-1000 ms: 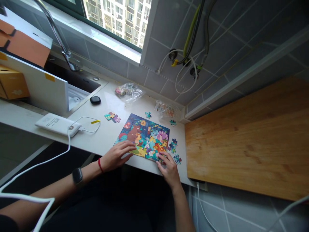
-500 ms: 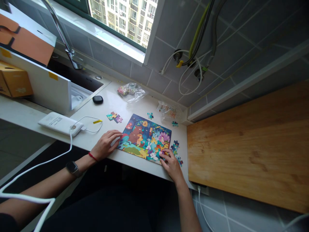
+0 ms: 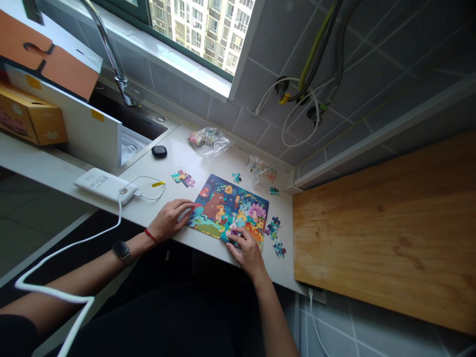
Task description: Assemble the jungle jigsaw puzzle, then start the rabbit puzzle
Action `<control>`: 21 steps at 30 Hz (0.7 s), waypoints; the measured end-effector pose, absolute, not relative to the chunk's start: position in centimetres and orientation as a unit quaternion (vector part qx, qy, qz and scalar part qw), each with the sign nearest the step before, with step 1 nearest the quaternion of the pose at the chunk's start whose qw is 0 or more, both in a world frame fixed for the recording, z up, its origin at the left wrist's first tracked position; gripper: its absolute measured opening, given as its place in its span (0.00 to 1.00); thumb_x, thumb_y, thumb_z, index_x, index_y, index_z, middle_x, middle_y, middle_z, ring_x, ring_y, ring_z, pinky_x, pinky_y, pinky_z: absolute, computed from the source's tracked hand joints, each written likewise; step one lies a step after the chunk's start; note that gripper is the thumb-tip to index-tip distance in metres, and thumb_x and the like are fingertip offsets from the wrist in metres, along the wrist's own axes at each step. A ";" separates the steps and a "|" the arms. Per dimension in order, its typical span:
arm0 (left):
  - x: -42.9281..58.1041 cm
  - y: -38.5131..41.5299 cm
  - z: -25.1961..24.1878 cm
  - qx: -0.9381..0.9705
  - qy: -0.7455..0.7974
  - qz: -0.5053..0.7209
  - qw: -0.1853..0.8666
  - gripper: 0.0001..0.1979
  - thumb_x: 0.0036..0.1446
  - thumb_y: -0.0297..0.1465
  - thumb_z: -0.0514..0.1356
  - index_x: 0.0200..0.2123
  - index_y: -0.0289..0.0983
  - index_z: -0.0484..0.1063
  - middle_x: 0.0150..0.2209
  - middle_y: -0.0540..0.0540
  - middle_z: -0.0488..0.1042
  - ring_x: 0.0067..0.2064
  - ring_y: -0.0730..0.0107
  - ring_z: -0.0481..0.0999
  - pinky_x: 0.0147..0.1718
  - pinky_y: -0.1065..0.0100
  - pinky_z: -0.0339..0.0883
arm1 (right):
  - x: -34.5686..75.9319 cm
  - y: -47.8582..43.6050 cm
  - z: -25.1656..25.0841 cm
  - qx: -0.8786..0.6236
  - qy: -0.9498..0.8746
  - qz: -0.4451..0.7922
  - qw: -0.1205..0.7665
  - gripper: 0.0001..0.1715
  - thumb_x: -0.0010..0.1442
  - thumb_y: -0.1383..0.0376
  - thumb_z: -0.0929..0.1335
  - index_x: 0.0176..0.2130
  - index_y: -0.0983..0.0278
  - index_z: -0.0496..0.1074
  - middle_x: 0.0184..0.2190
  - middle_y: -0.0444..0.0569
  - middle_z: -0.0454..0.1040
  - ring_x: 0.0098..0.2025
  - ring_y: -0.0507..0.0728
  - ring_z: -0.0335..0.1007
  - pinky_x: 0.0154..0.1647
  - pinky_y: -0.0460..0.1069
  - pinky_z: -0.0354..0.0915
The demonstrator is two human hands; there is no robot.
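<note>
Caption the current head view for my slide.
Left hand and right hand at a jigsaw puzzle on a white counter, loose pieces nearby.

gry tiled wall (image 3: 224, 114) | daylight thru window (image 3: 201, 34) | apt bldg (image 3: 219, 30) outside | wht counter (image 3: 178, 156) | tiled flr (image 3: 40, 206)

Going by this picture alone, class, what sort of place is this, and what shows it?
Probably a home kitchen: a curved metal faucet stands over a sink set into a white counter, beneath a window.
</note>
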State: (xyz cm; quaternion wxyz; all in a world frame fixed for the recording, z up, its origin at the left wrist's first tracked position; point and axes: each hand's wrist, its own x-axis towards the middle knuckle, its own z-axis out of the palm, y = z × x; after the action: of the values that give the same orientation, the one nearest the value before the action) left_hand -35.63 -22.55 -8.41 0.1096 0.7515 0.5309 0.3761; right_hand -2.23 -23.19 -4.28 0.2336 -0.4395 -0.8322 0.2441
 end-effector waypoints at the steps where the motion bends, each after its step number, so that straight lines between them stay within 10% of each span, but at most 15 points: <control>1: -35.6 -22.6 -8.4 0.753 0.529 0.376 0.107 0.12 0.72 0.33 0.55 0.53 0.39 0.75 0.51 0.40 0.80 0.51 0.57 0.80 0.52 0.55 0.73 | -2.6 -23.2 -4.4 -0.436 -0.836 0.239 0.233 0.18 0.63 0.68 0.75 0.52 0.56 0.82 0.54 0.52 0.79 0.52 0.60 0.79 0.55 0.55 0.77; 21: -35.7 -22.5 -8.4 0.769 0.522 0.352 0.109 0.12 0.72 0.31 0.56 0.53 0.40 0.75 0.51 0.41 0.80 0.52 0.56 0.78 0.53 0.55 0.71 | -5.2 -23.1 -5.3 -0.435 -0.855 0.182 0.214 0.18 0.66 0.67 0.74 0.54 0.56 0.81 0.54 0.52 0.80 0.53 0.63 0.75 0.56 0.59 0.75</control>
State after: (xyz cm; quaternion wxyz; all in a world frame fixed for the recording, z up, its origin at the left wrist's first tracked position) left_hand -35.73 -22.48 -8.35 0.1091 0.7690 0.5222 0.3523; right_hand -5.21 -23.13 -5.27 0.2142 -0.4351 -0.8553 0.1824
